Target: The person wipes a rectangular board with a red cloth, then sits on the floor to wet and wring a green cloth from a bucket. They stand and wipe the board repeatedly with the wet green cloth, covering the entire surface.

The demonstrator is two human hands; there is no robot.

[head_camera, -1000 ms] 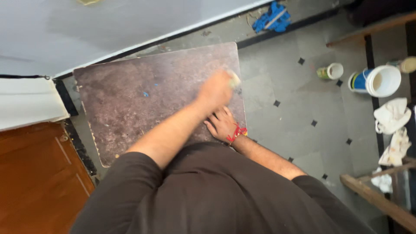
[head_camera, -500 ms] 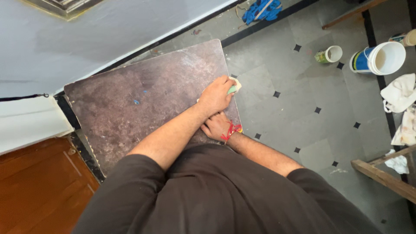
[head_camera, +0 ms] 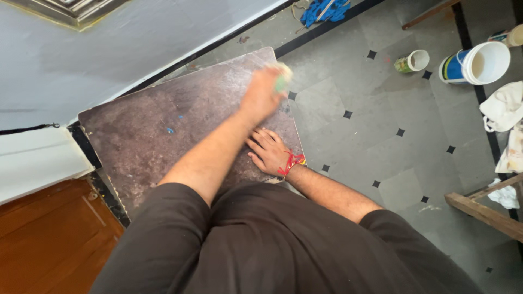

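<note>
A worn dark brown board (head_camera: 163, 125) lies flat on the tiled floor beside a pale wall. My left hand (head_camera: 260, 98) reaches across it to its far right corner, shut on a small pale green and cream pad (head_camera: 283, 75) pressed to the surface; hand and pad are motion-blurred. My right hand (head_camera: 268, 151), with a red thread at the wrist, lies flat on the board near its right edge, fingers spread, just under my left forearm.
A white bucket with a blue band (head_camera: 479, 62) and a small cup (head_camera: 412, 61) stand on the grey tiles at right. White rags (head_camera: 504, 106) and a wooden frame (head_camera: 485, 215) are at far right, blue cloth (head_camera: 327, 10) at the top, a wooden door (head_camera: 49, 239) at lower left.
My left hand has slid the pad from the board's right edge up to the far right corner. My right hand stays planted and is now less covered by the left forearm.
</note>
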